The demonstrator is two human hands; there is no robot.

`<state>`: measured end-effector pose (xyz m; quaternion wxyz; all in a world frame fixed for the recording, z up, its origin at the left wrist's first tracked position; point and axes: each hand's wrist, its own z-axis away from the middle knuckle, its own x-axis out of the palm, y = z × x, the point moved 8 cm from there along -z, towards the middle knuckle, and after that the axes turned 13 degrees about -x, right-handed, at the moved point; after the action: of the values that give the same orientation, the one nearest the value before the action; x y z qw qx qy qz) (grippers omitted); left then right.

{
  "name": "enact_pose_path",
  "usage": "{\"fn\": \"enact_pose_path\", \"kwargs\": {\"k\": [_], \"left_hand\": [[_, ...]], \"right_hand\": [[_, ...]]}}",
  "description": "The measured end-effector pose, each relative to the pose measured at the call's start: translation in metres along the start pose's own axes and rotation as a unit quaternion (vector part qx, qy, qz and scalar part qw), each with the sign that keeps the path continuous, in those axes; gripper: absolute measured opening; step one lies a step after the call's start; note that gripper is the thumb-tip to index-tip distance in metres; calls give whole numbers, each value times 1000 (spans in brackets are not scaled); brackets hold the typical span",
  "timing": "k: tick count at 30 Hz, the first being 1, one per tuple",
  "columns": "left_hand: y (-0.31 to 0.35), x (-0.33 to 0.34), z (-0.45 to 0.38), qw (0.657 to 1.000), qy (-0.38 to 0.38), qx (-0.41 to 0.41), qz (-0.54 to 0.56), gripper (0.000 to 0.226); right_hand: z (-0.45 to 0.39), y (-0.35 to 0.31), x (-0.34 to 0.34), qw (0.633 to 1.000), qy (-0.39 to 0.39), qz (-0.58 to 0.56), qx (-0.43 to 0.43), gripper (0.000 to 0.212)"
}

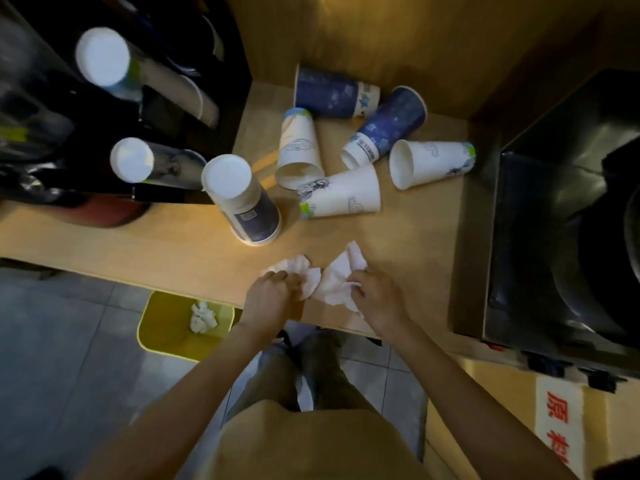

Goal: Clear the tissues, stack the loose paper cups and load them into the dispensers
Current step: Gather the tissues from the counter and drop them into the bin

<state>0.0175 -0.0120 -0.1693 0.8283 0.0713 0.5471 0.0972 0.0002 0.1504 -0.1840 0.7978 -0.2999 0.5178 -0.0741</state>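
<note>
Gripping tissues with both hands at the counter's (pixel 138 244) near edge. Your left hand (pixel 268 296) had its fingers curled shut on the left tissue (pixel 298 268), a crumpled wad. Your right hand (pixel 377 296) pinched the right tissue (pixel 341 275), a flatter, part-opened sheet; fingertips were closed on its near edge. The two tissues touched, or nearly so, between your hands. Both lay on the counter, not lifted as far as I could tell.

A yellow bin (pixel 156 327) sat on the floor below the counter edge, left of your left arm, with one balled tissue (pixel 202 318) inside.

Loose cups lay beyond the tissues, well apart from your hands:
- Two blue cups on their sides at the back, one (pixel 332 93) with its rim to the left, the other (pixel 388 128) tilted with its base toward you.
- Three white cups on their sides: one (pixel 299 150) with its mouth toward you, one (pixel 343 197) lying crosswise just in front, one (pixel 429 162) at the right with its mouth to the left.
- One blue cup (pixel 242 199) stood upside down at the left, nearest the dispensers.

The dispensers (pixel 104 109) were at the far left, a dark rack with cup stacks showing white bases: one stack (pixel 104 57) at the top, another (pixel 133 159) lower. Detail in there was too dark and blurred to read.

A dark machine (pixel 568 216) stood at the right end of the counter.
</note>
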Motion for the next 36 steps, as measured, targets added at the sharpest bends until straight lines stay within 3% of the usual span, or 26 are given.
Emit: {"fn": "enact_pose_path", "kwargs": {"k": [5, 9, 13, 21, 23, 26, 29, 36], "left_hand": [[-45, -12, 25, 975, 22, -103, 194, 37], [-99, -8, 56, 952, 55, -169, 248, 25], [-168, 5, 91, 931, 44, -233, 276, 16], [-308, 41, 161, 847, 43, -402, 346, 24], [-328, 59, 168, 833, -6, -424, 357, 32], [-354, 83, 168, 845, -45, -413, 337, 44], [-379, 104, 164, 840, -35, -425, 335, 38], [-413, 180, 128, 788, 7, -479, 387, 26]], "right_hand": [[-10, -52, 14, 990, -28, -135, -39, 42], [-22, -103, 49, 968, -69, -228, -79, 37], [-29, -152, 91, 961, -153, -212, -91, 31], [-36, -221, 191, 953, -175, -245, -6, 29], [-39, -233, 215, 960, -176, -217, -15, 31], [-50, -240, 243, 972, -152, -179, -24, 32], [-61, -236, 272, 979, -131, -157, -6, 29], [-102, -207, 349, 989, -97, -111, 8, 24]]}}
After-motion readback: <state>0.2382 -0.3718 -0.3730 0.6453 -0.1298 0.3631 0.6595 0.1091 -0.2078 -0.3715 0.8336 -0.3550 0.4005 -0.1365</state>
